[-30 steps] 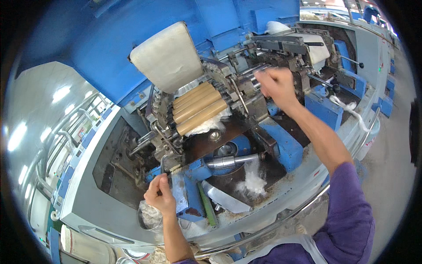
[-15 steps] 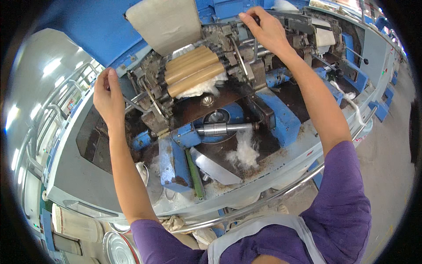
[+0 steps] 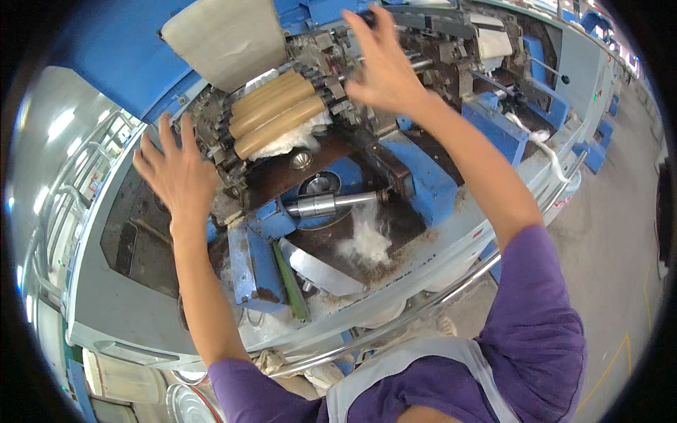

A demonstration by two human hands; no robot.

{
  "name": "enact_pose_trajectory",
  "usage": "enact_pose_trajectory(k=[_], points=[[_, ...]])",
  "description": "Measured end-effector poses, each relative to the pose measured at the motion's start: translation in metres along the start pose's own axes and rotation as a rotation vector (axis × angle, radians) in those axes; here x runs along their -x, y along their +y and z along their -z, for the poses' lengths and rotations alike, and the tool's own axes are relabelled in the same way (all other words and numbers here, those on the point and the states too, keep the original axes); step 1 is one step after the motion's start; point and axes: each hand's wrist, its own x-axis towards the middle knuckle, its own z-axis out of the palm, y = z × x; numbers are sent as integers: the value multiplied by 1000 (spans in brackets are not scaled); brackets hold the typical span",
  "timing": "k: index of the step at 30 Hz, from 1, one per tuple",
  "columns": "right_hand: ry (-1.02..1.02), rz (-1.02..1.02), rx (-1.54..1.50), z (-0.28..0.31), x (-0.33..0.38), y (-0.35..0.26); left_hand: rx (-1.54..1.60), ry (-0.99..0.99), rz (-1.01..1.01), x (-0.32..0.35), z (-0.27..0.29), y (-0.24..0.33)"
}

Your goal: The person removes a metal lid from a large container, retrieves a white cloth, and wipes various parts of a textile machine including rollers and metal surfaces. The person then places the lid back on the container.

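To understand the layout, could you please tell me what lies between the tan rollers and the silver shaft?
The head view shows white fibre, a brown plate, a shiny metal dome and part of a blue ring there.

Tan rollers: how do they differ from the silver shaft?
The tan rollers look matte; the silver shaft is shiny metal. The rollers lie grouped side by side; the shaft is single. The rollers sit higher in the view than the shaft. Both are cylindrical.
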Motion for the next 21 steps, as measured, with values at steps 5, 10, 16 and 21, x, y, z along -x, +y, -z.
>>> enact_pose_trajectory(k=[5,10,16,21], points=[[52,77,84,55,105,-27,57,145,15,78,41,19],[93,302,78,62,75,-35,365,-100,-87,82,73,28],[-572,428,346,-67,3,-38,376,-301,-289,-3,-28,36],[-660,362,383,-97,-3,-31,285,-185,-309,7,-77,48]])
